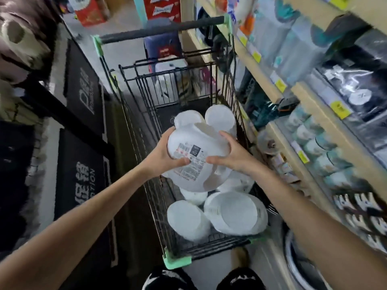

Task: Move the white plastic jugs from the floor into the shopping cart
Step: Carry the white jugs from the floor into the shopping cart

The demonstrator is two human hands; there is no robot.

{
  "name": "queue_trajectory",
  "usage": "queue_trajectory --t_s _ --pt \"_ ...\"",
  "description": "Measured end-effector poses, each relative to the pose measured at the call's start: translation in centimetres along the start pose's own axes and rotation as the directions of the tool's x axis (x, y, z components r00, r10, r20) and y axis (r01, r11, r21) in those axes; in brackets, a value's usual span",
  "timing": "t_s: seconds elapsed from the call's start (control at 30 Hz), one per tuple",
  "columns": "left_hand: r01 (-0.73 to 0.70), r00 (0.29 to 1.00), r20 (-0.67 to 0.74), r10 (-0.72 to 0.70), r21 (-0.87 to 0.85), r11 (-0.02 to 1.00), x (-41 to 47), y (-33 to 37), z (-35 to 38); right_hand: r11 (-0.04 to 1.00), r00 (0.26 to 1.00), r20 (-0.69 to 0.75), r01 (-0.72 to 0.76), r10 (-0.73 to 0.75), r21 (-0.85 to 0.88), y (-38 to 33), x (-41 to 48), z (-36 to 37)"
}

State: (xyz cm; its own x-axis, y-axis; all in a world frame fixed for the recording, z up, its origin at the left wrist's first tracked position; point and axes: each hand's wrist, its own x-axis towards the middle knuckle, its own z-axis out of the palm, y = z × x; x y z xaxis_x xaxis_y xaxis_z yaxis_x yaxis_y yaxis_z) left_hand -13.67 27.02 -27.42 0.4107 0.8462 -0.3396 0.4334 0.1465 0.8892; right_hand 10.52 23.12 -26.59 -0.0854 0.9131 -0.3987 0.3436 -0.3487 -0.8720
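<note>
I hold a white plastic jug [194, 158] with a printed label over the middle of the black wire shopping cart [138, 126]. My left hand [165, 158] grips its left side and my right hand [232, 158] grips its right side. Several more white jugs lie inside the cart: two at the near end [186, 220] [234, 212] and others beyond the held one [219, 116]. The cart has mint green corner guards and a dark handle bar at its far end.
Wooden shelves [293, 126] stacked with packaged goods run close along the cart's right side. Black mats with white lettering [83, 185] lie on the floor at the left. Red boxes [161, 7] stand beyond the cart. My shoes [236, 279] are at the cart's near end.
</note>
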Motion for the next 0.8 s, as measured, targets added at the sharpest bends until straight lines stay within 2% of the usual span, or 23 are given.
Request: queue_trajectory --t_s 0.1,0.17,0.23,0.33,0.5,0.6,0.8 --pt "0.013 0.986 0.167 -0.028 0.089 0.996 2.2 -1.9 -2.4 0.998 0.982 -0.186 -0.049 0.040 -0.047 1.3 0.4 3.6" --pt "0.010 0.955 0.294 -0.041 0.106 0.994 3.9 -3.8 -3.5 0.995 0.953 -0.294 -0.092 0.078 -0.034 2.3 0.3 6.1" --pt "0.040 0.930 0.358 -0.082 0.125 0.991 5.2 -4.1 -4.0 0.990 0.916 -0.377 -0.144 0.135 0.006 3.2 0.0 8.5" --pt "0.130 0.917 0.363 -0.165 0.120 0.984 7.1 -3.8 -3.9 0.982 0.850 -0.496 -0.187 0.176 0.027 3.7 0.0 11.9" --pt "0.267 0.872 0.387 -0.299 0.135 0.954 9.3 -6.1 -3.6 0.945 0.729 -0.660 -0.315 0.182 -0.086 4.8 1.5 16.1" --pt "0.317 0.860 0.389 -0.330 0.101 0.943 10.4 -7.4 -3.0 0.919 0.699 -0.704 -0.351 0.129 -0.180 6.2 3.1 17.6" --pt "0.235 0.888 0.391 -0.241 0.066 0.970 12.5 -10.1 -2.4 0.907 0.640 -0.766 -0.352 0.052 -0.233 8.2 5.3 19.8"
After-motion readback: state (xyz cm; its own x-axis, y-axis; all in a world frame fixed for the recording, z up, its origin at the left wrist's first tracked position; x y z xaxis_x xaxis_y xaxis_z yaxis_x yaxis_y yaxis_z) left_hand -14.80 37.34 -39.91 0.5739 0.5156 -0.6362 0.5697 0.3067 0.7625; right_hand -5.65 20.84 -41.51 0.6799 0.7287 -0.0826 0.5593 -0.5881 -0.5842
